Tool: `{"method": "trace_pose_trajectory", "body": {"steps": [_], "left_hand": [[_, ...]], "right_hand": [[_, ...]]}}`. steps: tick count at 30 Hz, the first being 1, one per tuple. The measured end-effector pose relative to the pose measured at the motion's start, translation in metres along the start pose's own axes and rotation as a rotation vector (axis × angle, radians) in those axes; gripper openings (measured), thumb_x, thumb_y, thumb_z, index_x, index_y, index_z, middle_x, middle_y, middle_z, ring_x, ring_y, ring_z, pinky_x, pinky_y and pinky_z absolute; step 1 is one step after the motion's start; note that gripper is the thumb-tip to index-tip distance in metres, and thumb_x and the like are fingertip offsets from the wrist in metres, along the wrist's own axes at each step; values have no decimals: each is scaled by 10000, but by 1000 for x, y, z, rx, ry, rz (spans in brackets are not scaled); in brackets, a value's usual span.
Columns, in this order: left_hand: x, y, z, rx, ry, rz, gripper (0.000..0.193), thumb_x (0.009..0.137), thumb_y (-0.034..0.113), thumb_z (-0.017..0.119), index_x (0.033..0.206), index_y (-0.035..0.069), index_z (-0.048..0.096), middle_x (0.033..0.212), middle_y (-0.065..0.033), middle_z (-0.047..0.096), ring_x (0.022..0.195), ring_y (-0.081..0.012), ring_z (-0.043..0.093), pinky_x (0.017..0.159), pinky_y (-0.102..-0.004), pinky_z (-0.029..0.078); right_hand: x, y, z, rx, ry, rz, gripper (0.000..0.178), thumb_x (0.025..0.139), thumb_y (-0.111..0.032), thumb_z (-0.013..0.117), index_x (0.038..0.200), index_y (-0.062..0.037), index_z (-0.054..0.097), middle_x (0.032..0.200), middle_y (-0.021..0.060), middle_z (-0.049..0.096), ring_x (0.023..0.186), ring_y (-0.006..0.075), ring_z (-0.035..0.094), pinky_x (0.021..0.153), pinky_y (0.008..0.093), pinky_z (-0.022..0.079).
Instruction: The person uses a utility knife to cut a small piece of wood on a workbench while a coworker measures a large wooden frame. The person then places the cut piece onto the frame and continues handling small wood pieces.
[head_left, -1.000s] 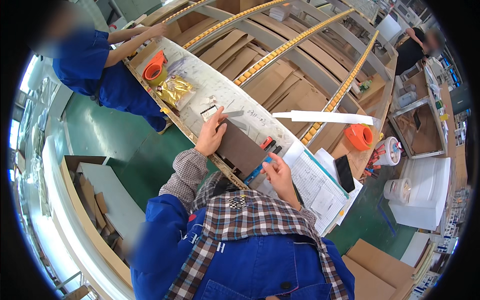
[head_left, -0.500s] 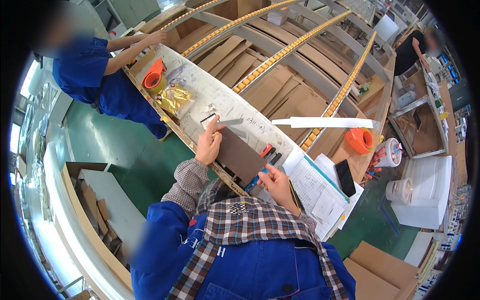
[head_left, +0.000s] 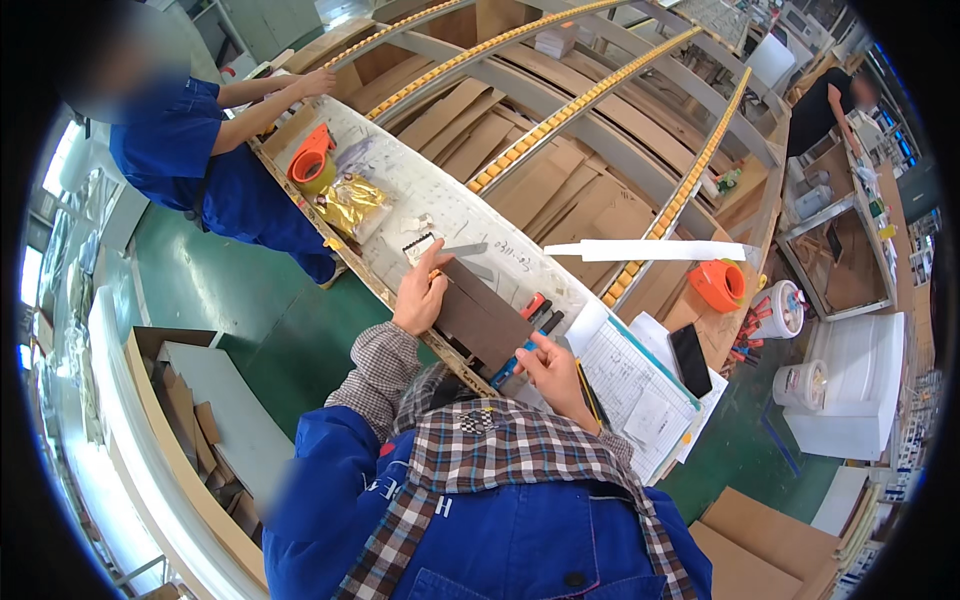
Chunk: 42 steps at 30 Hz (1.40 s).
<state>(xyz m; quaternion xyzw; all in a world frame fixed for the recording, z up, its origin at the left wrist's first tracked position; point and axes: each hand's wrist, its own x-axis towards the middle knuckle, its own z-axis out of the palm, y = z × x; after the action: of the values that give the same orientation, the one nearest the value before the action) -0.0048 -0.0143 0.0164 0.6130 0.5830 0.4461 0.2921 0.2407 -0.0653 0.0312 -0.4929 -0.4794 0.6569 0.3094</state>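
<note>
A dark brown, flat rectangular panel (head_left: 482,318) lies slanted in front of me, over the near edge of the white worktop. My left hand (head_left: 420,297) grips its upper left end, index finger stretched along the edge. At its lower right corner, my right hand (head_left: 557,377) pinches the edge between thumb and index finger; the exact contact is hard to see. A lengthwise line runs along the panel's face. Grey metal strips (head_left: 468,249) lie just beyond it. Close to my right fingers are a blue tool (head_left: 507,370) and a red-and-black tool (head_left: 537,306).
An orange tape dispenser (head_left: 312,160) and gold foil bag (head_left: 352,204) sit farther left on the worktop. Gridded papers (head_left: 630,385) and a black phone (head_left: 690,357) lie right. A co-worker (head_left: 210,165) stands at left. Beyond runs a frame with yellow roller tracks (head_left: 580,108).
The panel has tilted slightly, and a lengthwise line now shows on its face. My left hand has shifted slightly right and down. Both hands stay at the panel.
</note>
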Motion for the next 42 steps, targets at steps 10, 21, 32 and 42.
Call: {"method": "trace_pose_trajectory", "body": {"steps": [10,21,32,42], "left_hand": [[-5,22,6,541,-127,304,578,695,159,501,1261,71,430,1176,-123,520,1243,-278,352,1049,-520,126],[-4,22,7,577,-250,341,639,724,271,456,1335,123,346,1105,-121,548,1280,-303,278,1038,-580,71],[-1,20,10,606,-251,318,637,710,302,512,1309,133,380,1146,-104,533,1221,-285,346,1033,-580,113],[0,11,18,583,-207,348,519,806,212,508,1304,141,376,1138,-89,529,1192,-255,378,1026,-564,116]], "right_hand": [[9,23,-9,-51,-12,-63,497,864,-197,581,1238,91,425,665,1,618,542,11,464,507,172,365],[7,11,-7,39,-38,31,513,862,-184,588,1277,58,407,699,22,625,549,15,449,510,160,361],[15,28,-8,81,63,-85,521,863,-160,588,1291,36,365,724,74,631,518,42,465,463,182,371],[31,24,-3,15,228,-197,295,859,-209,602,1091,-27,595,745,20,629,571,33,494,487,180,373]]}}
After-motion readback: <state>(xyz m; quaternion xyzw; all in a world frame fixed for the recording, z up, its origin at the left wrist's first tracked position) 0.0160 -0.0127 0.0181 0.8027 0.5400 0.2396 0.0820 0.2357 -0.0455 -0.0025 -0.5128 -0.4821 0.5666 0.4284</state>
